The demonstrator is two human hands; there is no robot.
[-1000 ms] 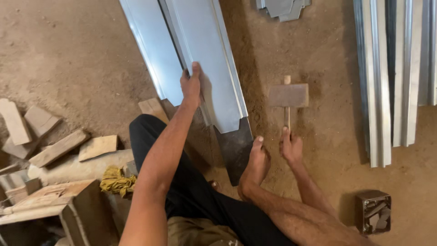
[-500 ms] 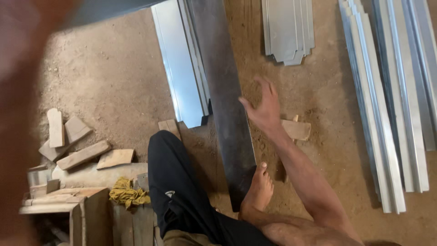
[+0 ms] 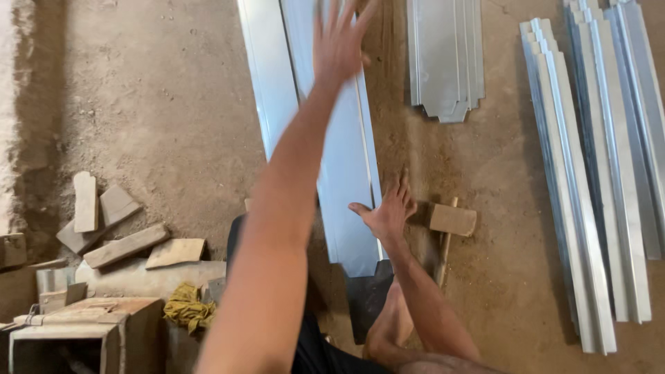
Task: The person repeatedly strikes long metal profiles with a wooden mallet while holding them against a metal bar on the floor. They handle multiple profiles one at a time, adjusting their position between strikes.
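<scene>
Now we see the left hand stretched far forward with fingers spread, flat over the long metal sheet lying on the dirt floor. Our right hand, fingers splayed too, presses the sheet's right edge, gripping nothing. Just beside it lies a wooden mallet. A bare foot rests at the sheet's near end. Stacked metal strips lie well apart to the right.
</scene>
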